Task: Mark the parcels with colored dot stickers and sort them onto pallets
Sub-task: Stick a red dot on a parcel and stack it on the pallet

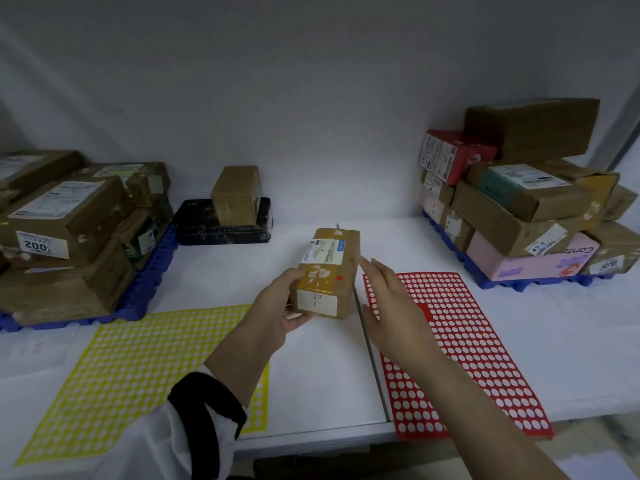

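Observation:
A long brown parcel [329, 268] with white labels lies on the white table [311, 358] at the centre. A red dot sticker [339, 278] sits on its top near the front end. My left hand [277, 310] grips the parcel's near left corner, thumb on top. My right hand [388, 303] hovers just right of the parcel with straight fingers; I cannot tell whether a fingertip touches it. A yellow sticker sheet [145, 368] lies at the front left and a red sticker sheet [460, 341] at the front right, under my right forearm.
A blue pallet [145, 292] at the left carries several brown parcels. Another blue pallet [512, 284] at the right holds a tall stack of parcels. A black pallet [194, 233] at the back centre bears one small brown box [235, 194]. A white wall stands behind.

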